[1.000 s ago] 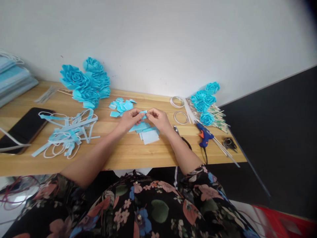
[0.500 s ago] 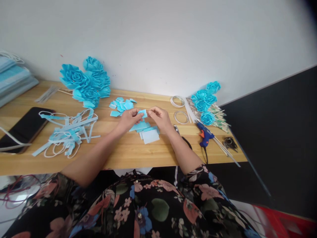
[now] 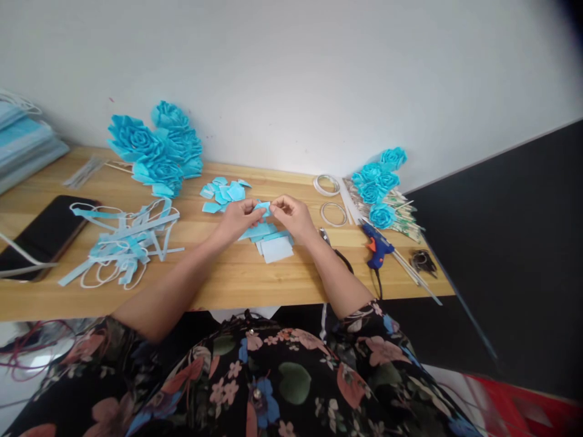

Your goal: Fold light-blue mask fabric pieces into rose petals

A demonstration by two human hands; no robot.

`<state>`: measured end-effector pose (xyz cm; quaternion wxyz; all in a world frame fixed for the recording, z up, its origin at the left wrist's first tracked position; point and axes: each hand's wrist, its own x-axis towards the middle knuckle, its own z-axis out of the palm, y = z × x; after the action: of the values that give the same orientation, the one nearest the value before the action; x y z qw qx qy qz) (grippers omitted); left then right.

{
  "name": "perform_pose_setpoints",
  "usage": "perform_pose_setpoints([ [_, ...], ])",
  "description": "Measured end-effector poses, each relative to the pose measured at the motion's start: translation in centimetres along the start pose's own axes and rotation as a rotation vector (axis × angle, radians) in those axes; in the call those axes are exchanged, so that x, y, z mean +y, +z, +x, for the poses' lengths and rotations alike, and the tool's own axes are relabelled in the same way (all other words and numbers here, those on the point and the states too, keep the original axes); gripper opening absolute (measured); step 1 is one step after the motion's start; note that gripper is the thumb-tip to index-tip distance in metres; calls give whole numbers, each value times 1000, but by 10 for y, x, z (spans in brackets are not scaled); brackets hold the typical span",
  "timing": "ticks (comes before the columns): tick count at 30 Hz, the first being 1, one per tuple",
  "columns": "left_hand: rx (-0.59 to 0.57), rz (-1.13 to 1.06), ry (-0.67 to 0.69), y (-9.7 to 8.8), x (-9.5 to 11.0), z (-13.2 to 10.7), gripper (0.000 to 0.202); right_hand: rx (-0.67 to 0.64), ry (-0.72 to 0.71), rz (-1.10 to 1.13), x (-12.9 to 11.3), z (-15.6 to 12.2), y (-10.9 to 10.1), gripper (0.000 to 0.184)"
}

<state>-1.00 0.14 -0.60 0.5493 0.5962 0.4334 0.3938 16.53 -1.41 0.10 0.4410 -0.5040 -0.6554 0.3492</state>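
Note:
Between both hands, over the middle of the wooden table, is a small light-blue piece of mask fabric [image 3: 263, 207]. My left hand [image 3: 241, 216] pinches its left side between thumb and fingers. At its right edge, the thumb and fingertips of my right hand [image 3: 290, 215] are closed on it. Below the hands lie several cut fabric rectangles [image 3: 277, 247], blue and white, overlapping in a loose stack. Behind my left hand is a scattered heap of trimmed blue petals [image 3: 228, 191].
Large blue fabric roses [image 3: 164, 149] stand back left, smaller ones [image 3: 378, 176] at right. A tangle of straps and ear loops [image 3: 130, 240] and a phone [image 3: 45, 233] lie left. Tape rolls [image 3: 327, 186], scissors [image 3: 334, 246] partly hidden, and a blue glue gun [image 3: 377, 243] are right.
My right hand has shifted slightly left, its fingertips closing over the right edge of the blue piece. My left hand keeps its pinch in about the same place.

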Motion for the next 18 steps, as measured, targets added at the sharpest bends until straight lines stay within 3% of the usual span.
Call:
perform_pose_setpoints([
  [11, 0, -6, 0, -1, 5, -1, 38, -17, 15, 41, 4, 2, -2, 27],
  [18, 8, -31, 13, -1, 2, 0, 37, -108, 57, 123, 5, 2, -3, 33],
])
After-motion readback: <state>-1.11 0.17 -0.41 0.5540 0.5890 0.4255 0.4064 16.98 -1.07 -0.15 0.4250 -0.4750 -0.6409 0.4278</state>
